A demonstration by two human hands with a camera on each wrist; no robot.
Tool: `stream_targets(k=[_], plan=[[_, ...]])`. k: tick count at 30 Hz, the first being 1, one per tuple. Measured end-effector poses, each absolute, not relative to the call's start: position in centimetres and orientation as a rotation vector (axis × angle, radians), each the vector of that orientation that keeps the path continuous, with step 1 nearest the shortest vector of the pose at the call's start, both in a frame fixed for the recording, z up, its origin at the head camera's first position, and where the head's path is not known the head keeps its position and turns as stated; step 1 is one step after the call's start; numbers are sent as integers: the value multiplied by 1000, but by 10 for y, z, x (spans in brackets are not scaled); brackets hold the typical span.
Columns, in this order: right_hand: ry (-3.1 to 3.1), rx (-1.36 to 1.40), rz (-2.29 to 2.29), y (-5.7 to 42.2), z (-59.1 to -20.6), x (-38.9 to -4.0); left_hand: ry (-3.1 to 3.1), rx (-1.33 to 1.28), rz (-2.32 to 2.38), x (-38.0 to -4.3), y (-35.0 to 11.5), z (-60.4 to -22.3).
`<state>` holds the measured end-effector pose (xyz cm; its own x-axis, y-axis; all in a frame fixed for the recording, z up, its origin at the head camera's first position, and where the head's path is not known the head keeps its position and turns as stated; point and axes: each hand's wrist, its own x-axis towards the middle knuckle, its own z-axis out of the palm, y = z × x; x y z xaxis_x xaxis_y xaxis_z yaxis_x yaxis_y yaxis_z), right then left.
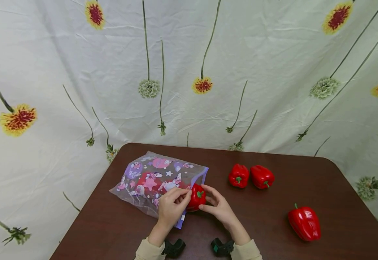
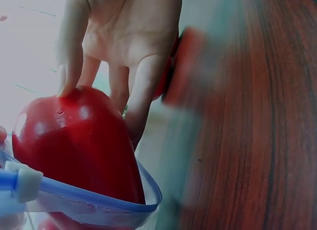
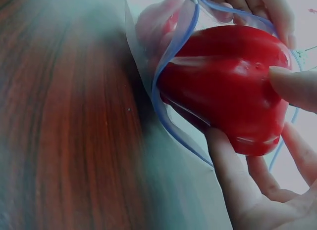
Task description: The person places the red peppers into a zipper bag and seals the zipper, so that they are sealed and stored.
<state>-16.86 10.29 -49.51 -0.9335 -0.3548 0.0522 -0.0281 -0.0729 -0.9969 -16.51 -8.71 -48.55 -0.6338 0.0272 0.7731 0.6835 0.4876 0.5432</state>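
A clear zip bag printed with cartoon figures lies on the table, its purple-edged mouth facing right. At that mouth is a shiny red bell pepper with a green stem. My right hand grips this pepper, thumb and fingers around its outer end. In the right wrist view the pepper's other end lies inside the bag's opening. My left hand holds the bag's edge with curled fingers, partly hidden in the wrist views. More red shows through the printed film, and a red pepper sits inside the bag.
Two red bell peppers lie side by side beyond my right hand. Another one is farther right and nearer me. The dark brown table ends at a flowered cloth hanging behind it.
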Motion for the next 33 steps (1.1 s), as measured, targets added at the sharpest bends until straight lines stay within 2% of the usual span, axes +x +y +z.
stream_targets(k=[21,33], plan=[[2011,-309,-2266,73,-504,-158,-1929,-649,-1178,-166,-83,-487],[2077,-325,-2174,68,-507,-155,-1915,-664,-1146,-167,-82,-486]])
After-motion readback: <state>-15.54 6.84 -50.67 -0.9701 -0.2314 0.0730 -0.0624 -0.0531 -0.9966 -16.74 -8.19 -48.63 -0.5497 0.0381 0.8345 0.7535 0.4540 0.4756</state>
